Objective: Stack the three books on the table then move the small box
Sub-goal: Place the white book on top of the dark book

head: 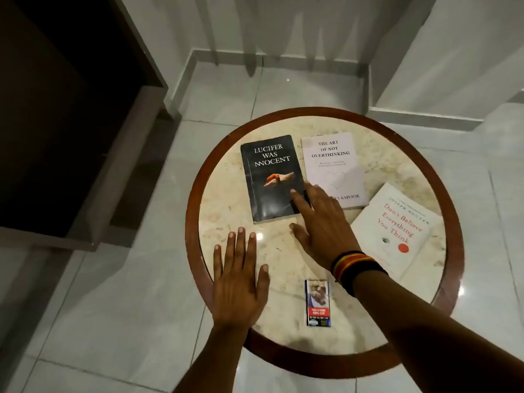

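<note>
Left hand (pixel 239 282) flat, empty; right hand (pixel 320 222) spread on black book (pixel 270 178) corner (stacking unstarted): pinch edge next.

Titles on three book covers
Black book (pixel 270 177): "LUCIFER WAS INNOCENT"; pale book (pixel 333 163): "THE ART OF NOT OVERTHINKING"; white book (pixel 397 228): "Don't Believe Everything You Think".

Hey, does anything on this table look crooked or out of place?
Only the white book at the table's right edge lies rotated, askew from the two squarer books, overlapping neither. Nothing looks spilled or damaged.
</note>
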